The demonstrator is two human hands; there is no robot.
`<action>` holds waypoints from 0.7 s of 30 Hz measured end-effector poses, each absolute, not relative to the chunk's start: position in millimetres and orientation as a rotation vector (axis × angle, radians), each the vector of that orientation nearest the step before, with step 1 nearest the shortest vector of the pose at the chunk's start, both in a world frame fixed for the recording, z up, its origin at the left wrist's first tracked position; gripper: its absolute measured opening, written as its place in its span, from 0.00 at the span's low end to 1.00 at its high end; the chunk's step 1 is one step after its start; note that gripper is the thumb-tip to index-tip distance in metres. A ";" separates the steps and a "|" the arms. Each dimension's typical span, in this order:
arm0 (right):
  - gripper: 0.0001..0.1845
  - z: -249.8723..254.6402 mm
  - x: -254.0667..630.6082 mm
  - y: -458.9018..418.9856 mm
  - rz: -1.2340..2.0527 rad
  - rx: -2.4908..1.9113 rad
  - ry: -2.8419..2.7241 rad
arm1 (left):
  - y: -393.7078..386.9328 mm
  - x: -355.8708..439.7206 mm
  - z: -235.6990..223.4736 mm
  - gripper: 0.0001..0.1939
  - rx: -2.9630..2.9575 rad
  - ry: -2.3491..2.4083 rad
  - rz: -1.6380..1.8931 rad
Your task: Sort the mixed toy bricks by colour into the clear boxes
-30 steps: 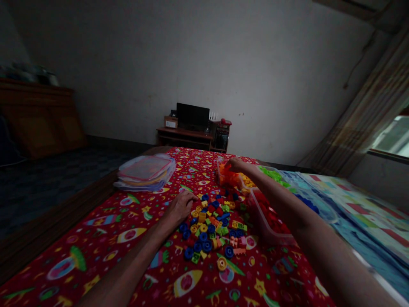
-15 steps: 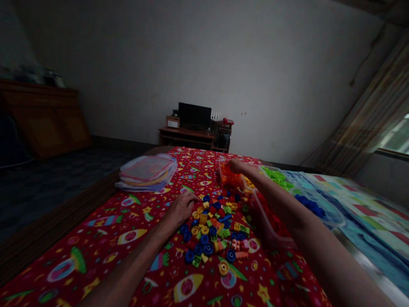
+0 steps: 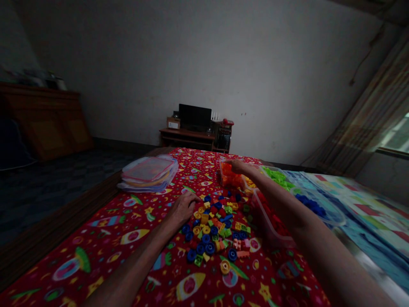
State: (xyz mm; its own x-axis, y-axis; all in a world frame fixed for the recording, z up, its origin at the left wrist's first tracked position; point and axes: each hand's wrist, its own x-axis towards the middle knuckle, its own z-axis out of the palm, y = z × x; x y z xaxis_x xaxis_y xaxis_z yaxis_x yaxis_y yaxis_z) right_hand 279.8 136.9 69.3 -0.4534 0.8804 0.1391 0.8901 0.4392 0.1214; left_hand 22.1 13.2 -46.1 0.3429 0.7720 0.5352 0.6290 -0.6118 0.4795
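Observation:
My left hand (image 3: pixel 185 205) rests on the red patterned cloth (image 3: pixel 128 260), loosely bent, with its fingers apart at the left edge of a pile of mixed building blocks (image 3: pixel 213 225). Nothing shows in it. The pile has blue and yellow wheel-shaped pieces plus green, red, orange and pink bricks. Farther off, my right hand (image 3: pixel 237 165) reaches over a clear box of orange blocks (image 3: pixel 229 178); its fingers point down into the box and are too dim to make out. Beside my right forearm stands a clear box of red blocks (image 3: pixel 271 219), partly hidden by the arm.
Stacked plastic lids (image 3: pixel 148 172) lie at the left of the cloth. Yellow blocks (image 3: pixel 249 182), green blocks (image 3: pixel 277 177) and blue blocks (image 3: pixel 309 205) sit in boxes on the right. Beyond the bed stands a desk with a monitor (image 3: pixel 194 117).
Both hands stay nearly in place, the right one still over the orange blocks. The whole view has shifted very slightly.

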 end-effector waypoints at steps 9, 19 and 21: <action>0.27 96.6 292.5 89.1 -0.236 -1.495 -2.412 | 16.2 21.1 -46.1 0.14 2.423 1.297 1.093; 0.17 80.2 280.6 -45.8 0.362 -1.249 -2.157 | 14.4 19.9 -41.3 0.16 2.462 1.293 1.008; 0.16 71.2 280.3 -60.9 0.362 -1.287 -2.150 | 12.2 19.1 -31.3 0.17 2.428 1.287 0.878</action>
State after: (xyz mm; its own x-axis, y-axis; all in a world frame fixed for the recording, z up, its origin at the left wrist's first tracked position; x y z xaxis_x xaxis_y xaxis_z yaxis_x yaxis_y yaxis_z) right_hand 280.3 -60.9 71.2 -0.3497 0.8673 0.3542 0.7036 0.4927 -0.5121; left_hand 19.1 12.2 -31.3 0.4260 0.8159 0.3910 0.6615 -0.5757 0.4806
